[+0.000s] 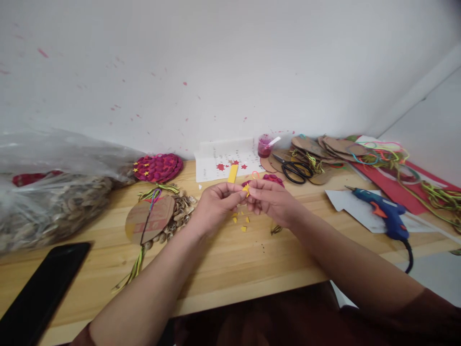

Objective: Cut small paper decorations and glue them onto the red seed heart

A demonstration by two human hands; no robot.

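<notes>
My left hand [216, 204] and my right hand [270, 199] meet over the middle of the wooden table [230, 269]. Together their fingertips pinch a small yellow star-shaped piece [247, 190]. Small yellow scraps [241, 221] lie on the wood just beneath my hands. A yellow strip [233, 173] lies behind them on a white sheet [223, 161] with red stars. Part of a dark red round piece [273, 179] shows behind my right hand.
A clear bag of shells [54, 192] fills the left; a black phone [39, 293] lies front left. A cardboard disc with cords [149, 218], loose shells [180, 211] and a red shell-covered disc [158, 167] sit left. Black scissors [295, 170], cardboard discs [324, 146], a pink jar [264, 145], a blue glue gun [387, 214] lie right.
</notes>
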